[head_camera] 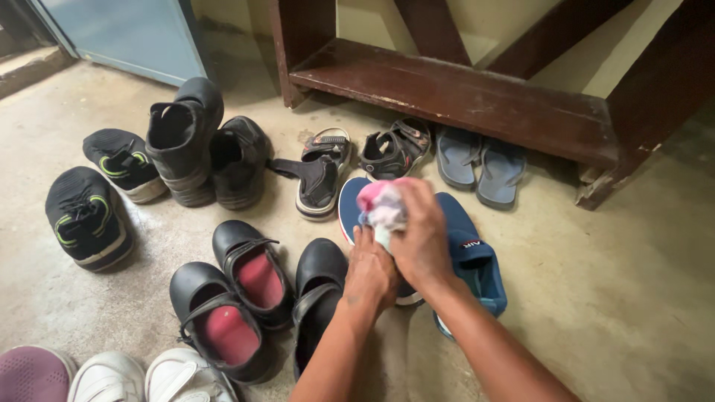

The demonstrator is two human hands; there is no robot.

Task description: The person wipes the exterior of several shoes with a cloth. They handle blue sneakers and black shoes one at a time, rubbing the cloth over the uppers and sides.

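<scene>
Blue slip-on shoes point(477, 260), a pair, lie side by side on the concrete floor point(618, 283) in front of a dark wooden bench point(462, 93), toes pointing toward it. Person crouched over them, both hands down on the pair. Right hand point(423, 242) curled closed around a bunched pink-and-white cloth point(381, 208), pressing it onto the shoe on the left of the pair, near its toe. Left hand point(370, 272) lies over that same shoe just below the cloth, fingers bent down onto it as if steadying; whether they grip the shoe's edge cannot be told, the right hand covers part of it. Judging from this: wiping is under way on the one shoe only; the other blue shoe has no hand or cloth on it, and whether it has had its turn I cannot say. No visible difference in cleanliness between the two at this range. Around them: three black strap shoes with red insoles point(246, 290) to the left, black sneakers with green trim point(89, 216), black ankle boots point(186, 141), two strapped sandals point(357, 160), grey-blue flip-flops point(480, 164) under the bench edge, white shoes point(149, 380) at the bottom edge. None of these is being touched.
</scene>
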